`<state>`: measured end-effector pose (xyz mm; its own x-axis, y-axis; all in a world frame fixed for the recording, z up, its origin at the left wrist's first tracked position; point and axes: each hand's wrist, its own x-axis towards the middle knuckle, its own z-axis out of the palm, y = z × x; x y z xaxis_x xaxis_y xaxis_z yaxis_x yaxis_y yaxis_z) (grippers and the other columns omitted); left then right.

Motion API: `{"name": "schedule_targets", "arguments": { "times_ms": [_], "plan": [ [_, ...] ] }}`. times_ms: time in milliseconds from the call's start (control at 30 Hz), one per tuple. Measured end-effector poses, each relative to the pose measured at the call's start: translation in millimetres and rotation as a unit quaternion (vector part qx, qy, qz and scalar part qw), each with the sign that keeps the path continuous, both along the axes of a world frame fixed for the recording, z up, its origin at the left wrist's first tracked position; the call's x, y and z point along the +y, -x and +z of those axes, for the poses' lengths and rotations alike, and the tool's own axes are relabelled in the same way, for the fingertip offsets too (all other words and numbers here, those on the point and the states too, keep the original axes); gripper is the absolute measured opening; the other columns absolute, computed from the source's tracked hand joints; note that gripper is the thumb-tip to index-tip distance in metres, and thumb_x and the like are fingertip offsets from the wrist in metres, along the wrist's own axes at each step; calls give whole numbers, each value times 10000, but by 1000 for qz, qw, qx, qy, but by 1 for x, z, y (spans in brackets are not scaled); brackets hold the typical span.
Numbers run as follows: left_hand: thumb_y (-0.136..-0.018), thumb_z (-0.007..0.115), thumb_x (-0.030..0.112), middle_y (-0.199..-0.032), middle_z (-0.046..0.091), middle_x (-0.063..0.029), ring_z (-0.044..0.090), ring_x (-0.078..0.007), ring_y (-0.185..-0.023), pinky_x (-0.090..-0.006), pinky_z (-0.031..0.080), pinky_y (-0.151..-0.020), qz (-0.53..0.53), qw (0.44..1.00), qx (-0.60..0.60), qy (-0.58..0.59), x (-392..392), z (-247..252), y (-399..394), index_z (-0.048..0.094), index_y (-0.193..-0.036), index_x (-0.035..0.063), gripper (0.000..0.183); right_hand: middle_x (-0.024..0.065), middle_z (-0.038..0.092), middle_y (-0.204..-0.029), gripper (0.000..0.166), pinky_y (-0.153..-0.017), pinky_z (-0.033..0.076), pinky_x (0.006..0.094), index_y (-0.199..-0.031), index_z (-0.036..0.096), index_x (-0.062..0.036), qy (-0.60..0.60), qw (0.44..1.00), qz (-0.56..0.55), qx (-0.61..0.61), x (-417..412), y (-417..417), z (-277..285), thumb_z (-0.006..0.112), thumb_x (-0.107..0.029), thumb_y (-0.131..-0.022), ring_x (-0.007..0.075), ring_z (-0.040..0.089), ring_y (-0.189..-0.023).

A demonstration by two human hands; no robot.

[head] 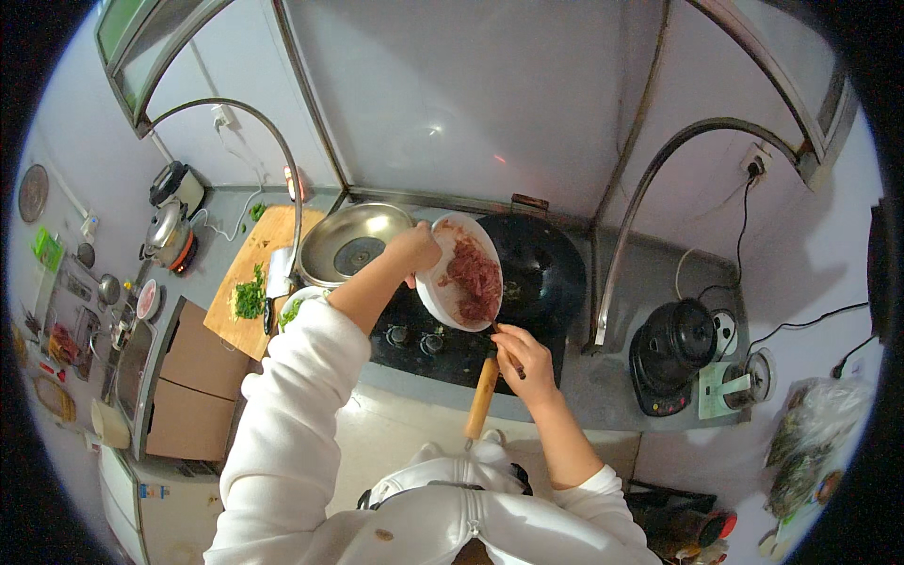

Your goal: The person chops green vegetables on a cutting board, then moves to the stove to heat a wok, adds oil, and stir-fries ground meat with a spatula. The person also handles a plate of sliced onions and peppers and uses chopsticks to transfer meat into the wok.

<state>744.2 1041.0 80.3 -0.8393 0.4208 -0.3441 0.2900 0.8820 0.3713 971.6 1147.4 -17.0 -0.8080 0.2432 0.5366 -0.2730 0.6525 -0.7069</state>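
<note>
My left hand (417, 248) grips the rim of a white bowl (432, 288), which is tilted to the right over the left side of a black wok (544, 261). Raw, reddish sliced meat (472, 275) lies in the bowl. My right hand (526, 364) is closed around slim brown utensils (519, 367), apparently chopsticks, whose upper ends reach the bowl's lower rim. Below the bowl, the wok's wooden handle (482, 399) points toward me, just left of my right hand. The bowl hides part of the wok.
Left of the black hob (402, 353) are a steel pan (318, 244) and a wooden cutting board (236, 304) with chopped greens (250, 296) and a cleaver (279, 275). A bowl of greens (291, 311) is partly behind my sleeve. A black pot (681, 332) stands right; curved metal bars (621, 247) flank the hob.
</note>
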Motion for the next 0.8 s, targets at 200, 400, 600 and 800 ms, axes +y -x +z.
{"name": "schedule_targets", "arguments": {
  "times_ms": [200,400,600,800],
  "plan": [
    [-741,452,149,-920,603,-190,621,-305,-669,-365,511,-631,-78,991,57,91,21,-15,19,518,-1024,-41,348,130,588,-975,161,-670,494,285,-872,612,-37,87,993,-50,65,16,-16,19,581,15,-723,211,613,-788],
    [-724,499,179,-928,603,-187,583,-328,-882,-383,470,-756,-67,982,159,72,52,-12,-7,607,-927,21,280,148,566,-988,212,-721,488,328,-945,595,-38,90,996,-2,18,5,32,1,571,-26,-734,281,585,-861],
    [-735,501,179,-1007,575,-199,558,-330,-948,-401,464,-769,-88,979,150,102,59,-15,0,571,-1011,25,325,153,568,-957,194,-724,481,341,-909,600,-43,44,996,-71,-4,12,32,-23,569,-40,-718,295,578,-843],
    [-730,559,206,-1064,551,-193,545,-326,-979,-403,463,-774,-90,975,155,131,66,-16,5,510,-1093,20,411,140,579,-892,168,-659,483,312,-894,593,-38,75,992,-103,16,38,18,-23,568,-15,-729,255,593,-772]
  ]
}}
